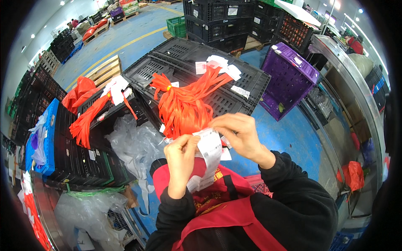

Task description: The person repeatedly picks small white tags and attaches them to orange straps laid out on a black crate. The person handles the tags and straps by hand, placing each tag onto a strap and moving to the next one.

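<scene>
A strip of white printed labels (211,147) hangs between my two hands and curls down over the red apron (226,188) on my lap. My left hand (180,160) pinches the strip's left edge between thumb and finger. The fingers of my right hand (241,135) grip its upper right corner. Just beyond them, a bundle of orange-red mesh net bags (185,106), bound with a yellow tie, lies on black plastic crates (226,102). White tags (216,62) are attached at the bundle's far end.
To the left, a second bundle of orange-red net bags (91,119) rests on a black crate beside crumpled clear plastic (135,141). A purple crate (287,78) lies tipped at the right, near a metal-framed table (355,78). Black crates (218,28) are stacked behind.
</scene>
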The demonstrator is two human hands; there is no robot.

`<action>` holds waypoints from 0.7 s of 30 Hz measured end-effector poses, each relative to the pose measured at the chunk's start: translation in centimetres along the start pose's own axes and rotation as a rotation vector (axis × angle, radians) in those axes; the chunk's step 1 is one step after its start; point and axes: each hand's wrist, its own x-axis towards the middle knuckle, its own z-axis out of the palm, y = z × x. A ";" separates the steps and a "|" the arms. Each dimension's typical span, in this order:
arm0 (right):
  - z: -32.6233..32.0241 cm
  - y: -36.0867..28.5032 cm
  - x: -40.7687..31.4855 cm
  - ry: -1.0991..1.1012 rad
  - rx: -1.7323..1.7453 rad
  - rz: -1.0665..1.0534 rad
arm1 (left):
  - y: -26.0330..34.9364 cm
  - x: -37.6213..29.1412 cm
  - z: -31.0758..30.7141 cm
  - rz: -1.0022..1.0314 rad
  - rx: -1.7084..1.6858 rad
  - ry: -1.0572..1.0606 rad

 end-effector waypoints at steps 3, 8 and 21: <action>-0.8 0.3 0.2 0.247 -0.100 -0.102 | -0.6 1.0 -2.1 -0.139 -0.060 0.083; -1.5 0.7 0.0 -0.004 0.083 -0.313 | 2.3 0.9 -6.1 0.054 -0.247 0.207; -2.7 19.6 7.3 0.105 -0.815 0.561 | 6.9 -3.7 -6.9 0.288 -0.243 0.286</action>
